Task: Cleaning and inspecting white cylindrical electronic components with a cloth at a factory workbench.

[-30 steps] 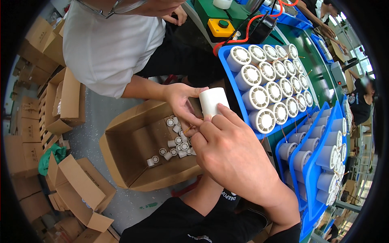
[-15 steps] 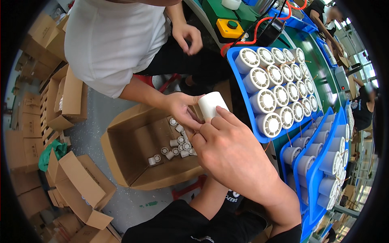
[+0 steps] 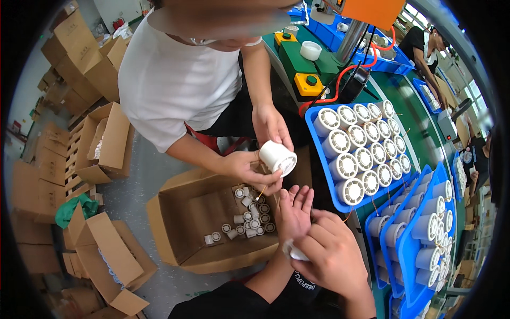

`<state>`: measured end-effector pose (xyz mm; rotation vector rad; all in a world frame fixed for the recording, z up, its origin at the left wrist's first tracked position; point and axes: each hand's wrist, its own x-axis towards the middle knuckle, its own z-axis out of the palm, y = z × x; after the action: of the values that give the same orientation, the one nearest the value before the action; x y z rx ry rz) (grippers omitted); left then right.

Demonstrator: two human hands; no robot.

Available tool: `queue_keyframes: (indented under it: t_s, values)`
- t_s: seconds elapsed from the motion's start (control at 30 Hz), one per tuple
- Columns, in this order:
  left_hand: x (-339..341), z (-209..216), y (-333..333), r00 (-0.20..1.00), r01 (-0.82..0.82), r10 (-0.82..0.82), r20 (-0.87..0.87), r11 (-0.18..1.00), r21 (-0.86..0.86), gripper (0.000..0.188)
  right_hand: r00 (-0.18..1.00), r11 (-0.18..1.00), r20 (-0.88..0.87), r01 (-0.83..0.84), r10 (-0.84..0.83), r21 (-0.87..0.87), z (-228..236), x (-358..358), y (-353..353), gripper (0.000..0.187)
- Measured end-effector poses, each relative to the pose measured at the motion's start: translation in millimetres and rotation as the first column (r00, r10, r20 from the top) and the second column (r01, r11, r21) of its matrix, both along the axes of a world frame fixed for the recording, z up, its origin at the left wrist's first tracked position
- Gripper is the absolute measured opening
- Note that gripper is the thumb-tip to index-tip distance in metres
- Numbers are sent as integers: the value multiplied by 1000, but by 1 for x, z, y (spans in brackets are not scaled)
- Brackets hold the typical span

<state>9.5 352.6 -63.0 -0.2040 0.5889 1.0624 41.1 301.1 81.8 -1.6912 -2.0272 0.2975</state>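
Observation:
My left hand (image 3: pixel 295 215) is open, palm up, fingers extended and empty, just below the co-worker's hands. My right hand (image 3: pixel 332 250) is closed on a small white crumpled-looking piece (image 3: pixel 295 251) near my left wrist; its kind is unclear. In front of me, a co-worker in a white shirt holds a white round plastic housing (image 3: pixel 278 158) in both hands, with a thin wire hanging from it. Below lies an open cardboard box (image 3: pixel 183 250) with several small white cylindrical parts (image 3: pixel 249 220) inside.
To the right, a blue tray (image 3: pixel 333 199) holds rows of white round housings, with more stacked blue trays (image 3: pixel 406 255) nearer. A green bench (image 3: pixel 390 90) carries yellow button boxes (image 3: pixel 308 84) and a red hose. Cardboard boxes (image 3: pixel 109 143) stand on the left.
My right hand has come off the white housing and drawn back. The co-worker now holds the housing with both hands and has turned it. My left palm has come into view.

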Motion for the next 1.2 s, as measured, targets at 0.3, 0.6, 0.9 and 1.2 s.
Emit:
queue_keyframes:
  t_s: [0.3, 0.6, 0.9, 1.2]
  values:
    - [-23, -8, -50, 879, 274, 7, -476, 810, 518, 13, 811, 950, -495, 279, -311, -140, -57, -4, -171, 13]
    - [38, 125, -133, 906, 419, 213, -366, -318, 851, 23, 615, 813, -578, 561, -536, -156, -83, -45, -328, 12]
    - [117, 219, -215, 778, 496, 478, -407, -866, -70, 45, 623, 759, -579, 651, -526, 10, -88, -64, -392, 11]
    - [157, 245, -248, 553, 533, 752, -359, -651, -541, 44, 528, 722, -638, 689, -560, -64, -85, -66, -452, 10]
